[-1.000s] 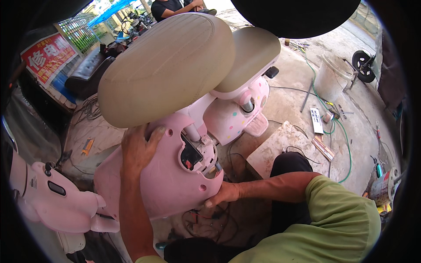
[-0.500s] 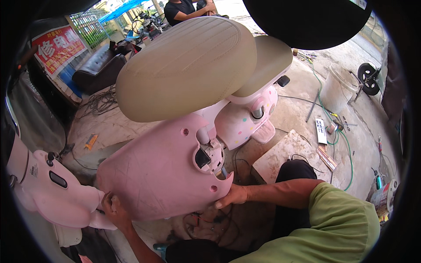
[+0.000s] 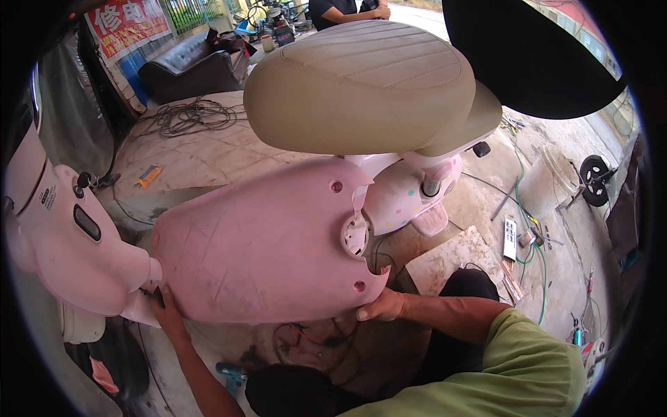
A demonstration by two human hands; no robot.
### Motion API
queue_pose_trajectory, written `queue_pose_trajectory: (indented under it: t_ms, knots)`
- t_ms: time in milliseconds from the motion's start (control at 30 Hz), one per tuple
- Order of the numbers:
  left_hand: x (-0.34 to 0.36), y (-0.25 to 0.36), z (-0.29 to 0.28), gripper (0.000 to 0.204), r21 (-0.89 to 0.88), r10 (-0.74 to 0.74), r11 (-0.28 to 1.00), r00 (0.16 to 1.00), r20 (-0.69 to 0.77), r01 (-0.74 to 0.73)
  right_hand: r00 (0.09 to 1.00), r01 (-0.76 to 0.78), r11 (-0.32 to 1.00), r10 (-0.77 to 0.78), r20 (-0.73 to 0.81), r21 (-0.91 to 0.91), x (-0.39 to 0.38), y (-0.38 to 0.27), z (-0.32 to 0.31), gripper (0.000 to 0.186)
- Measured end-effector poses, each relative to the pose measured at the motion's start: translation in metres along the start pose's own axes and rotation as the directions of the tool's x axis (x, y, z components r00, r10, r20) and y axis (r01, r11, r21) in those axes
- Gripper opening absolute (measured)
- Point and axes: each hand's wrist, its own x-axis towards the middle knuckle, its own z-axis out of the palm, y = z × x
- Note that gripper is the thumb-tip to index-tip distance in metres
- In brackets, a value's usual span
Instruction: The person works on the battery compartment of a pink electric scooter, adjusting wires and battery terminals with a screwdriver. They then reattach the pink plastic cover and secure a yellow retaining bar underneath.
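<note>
A large pink plastic panel [image 3: 257, 243] with screw holes and a notched right edge lies across the scooter body beneath the beige padded seat [image 3: 358, 83]. My left hand [image 3: 167, 311] grips the panel's near left corner, where it meets the pink front column [image 3: 90, 257]. My right hand [image 3: 381, 304] holds the panel's lower right corner, thumb underneath the near edge. Behind the notch a pale round fitting [image 3: 354, 236] shows, partly covered. The polka-dotted rear body [image 3: 406, 198] sits beyond it.
Coiled cables [image 3: 187, 118], a dark sofa [image 3: 191, 69], a white bucket [image 3: 545, 177], a small wheel [image 3: 594, 181] and a stained board [image 3: 448, 260] surround the scooter. A cordless drill [image 3: 231, 375] lies by my knee. Another person [image 3: 347, 14] is behind the seat.
My left hand has moved from the panel's top down to its left corner. The panel has shifted to cover more of the dark compartment at the notch. The view has tilted.
</note>
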Motion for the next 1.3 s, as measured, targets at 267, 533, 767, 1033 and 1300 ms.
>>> queue_pose_trajectory:
  t_ms: [267,533,767,1033,1300]
  knots:
    - [0.003,-0.012,0.015,0.066,-0.502,-0.243,0.809,0.952,0.188,0.306,0.994,-0.063,0.997,0.058,-0.095,-0.051,-0.013,0.007,0.006,0.081]
    - [-0.006,-0.033,0.026,0.057,-0.691,-0.298,0.559,0.889,0.348,0.458,0.979,-0.191,0.981,0.189,-0.082,-0.017,-0.031,-0.009,-0.02,0.086]
    - [-0.005,-0.072,0.033,0.055,-0.702,-0.368,0.541,0.881,0.297,0.462,0.967,-0.161,0.985,0.17,-0.19,0.063,-0.033,-0.014,-0.029,0.097]
    - [-0.02,-0.054,0.035,0.05,-0.712,-0.437,0.557,0.88,0.187,0.428,0.942,-0.156,0.984,0.123,-0.311,-0.081,-0.007,-0.05,-0.044,0.111]
    - [-0.019,-0.057,0.045,0.048,-0.748,-0.425,0.551,0.896,0.131,0.371,0.916,-0.031,0.968,-0.072,-0.394,-0.249,0.033,-0.078,-0.024,0.07]
